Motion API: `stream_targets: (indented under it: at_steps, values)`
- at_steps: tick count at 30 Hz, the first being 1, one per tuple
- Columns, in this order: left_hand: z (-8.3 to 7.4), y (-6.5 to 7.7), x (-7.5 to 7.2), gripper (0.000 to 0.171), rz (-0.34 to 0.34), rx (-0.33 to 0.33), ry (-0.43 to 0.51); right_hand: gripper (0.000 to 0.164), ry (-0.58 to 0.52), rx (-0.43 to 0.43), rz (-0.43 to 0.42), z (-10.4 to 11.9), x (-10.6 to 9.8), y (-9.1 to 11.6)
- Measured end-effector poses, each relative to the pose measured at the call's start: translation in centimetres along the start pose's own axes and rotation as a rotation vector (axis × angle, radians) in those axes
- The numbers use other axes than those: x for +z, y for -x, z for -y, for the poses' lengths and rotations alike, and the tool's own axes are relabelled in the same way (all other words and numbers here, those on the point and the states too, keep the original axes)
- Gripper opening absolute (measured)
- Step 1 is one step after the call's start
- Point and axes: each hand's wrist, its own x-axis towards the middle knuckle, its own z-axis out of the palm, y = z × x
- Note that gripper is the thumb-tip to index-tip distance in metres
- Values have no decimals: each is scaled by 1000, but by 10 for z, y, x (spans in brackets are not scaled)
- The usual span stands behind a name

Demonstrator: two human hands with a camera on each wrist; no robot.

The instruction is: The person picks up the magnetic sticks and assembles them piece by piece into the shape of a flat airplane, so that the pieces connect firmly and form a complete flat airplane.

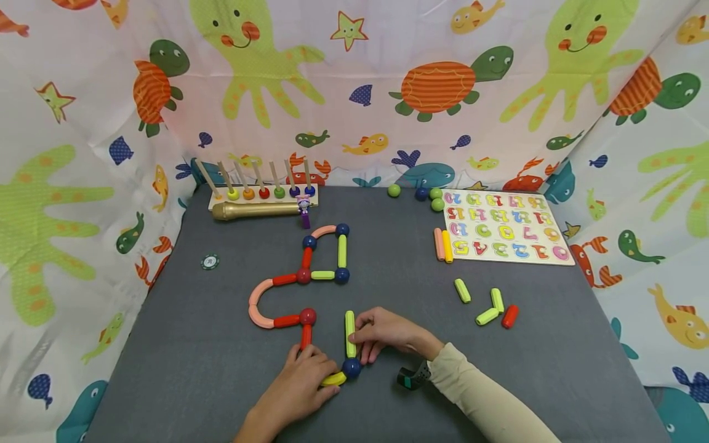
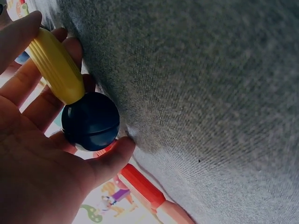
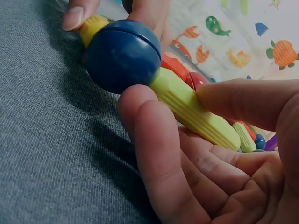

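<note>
My left hand [image 1: 301, 381] holds a yellow curved stick [image 1: 334, 379] and has its fingers about a dark blue ball [image 2: 91, 121] at the stick's end. That ball is hidden under the hand in the head view. At the stick's other end sits a second blue ball [image 1: 351, 368]. From it a light green stick [image 1: 350, 332] runs away from me, pinched between thumb and fingers of my right hand [image 1: 390, 332]. A red stick [image 1: 306, 336] leads from the left fingers up to a red ball [image 1: 308, 316].
Beyond the hands lies a joined shape of sticks and balls, with a pink curve [image 1: 260, 301]. Loose green sticks [image 1: 462, 290] and a red stick [image 1: 510, 317] lie right. Farther back are a number board [image 1: 504, 226], a peg stand [image 1: 263, 195], a gold-coloured rod [image 1: 255, 210] and green balls [image 1: 394, 190].
</note>
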Motion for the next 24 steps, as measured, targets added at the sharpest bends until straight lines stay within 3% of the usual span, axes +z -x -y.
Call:
stream_targets:
  at_steps: [6,14,18,24]
  values:
    - [2,0,1,22,19,-19,3,19,25,-4,12,0,1,0]
    - [-10,0,-7,23,-50,-80,-35,27,37,3,17,0,-1,-3]
    - [-22,-4,-14,27,-74,-84,-55,33,131,-4,4,0,-3,-2]
    - [-32,-17,-15,30,-23,-37,47,37,304,-45,40,4,-15,1]
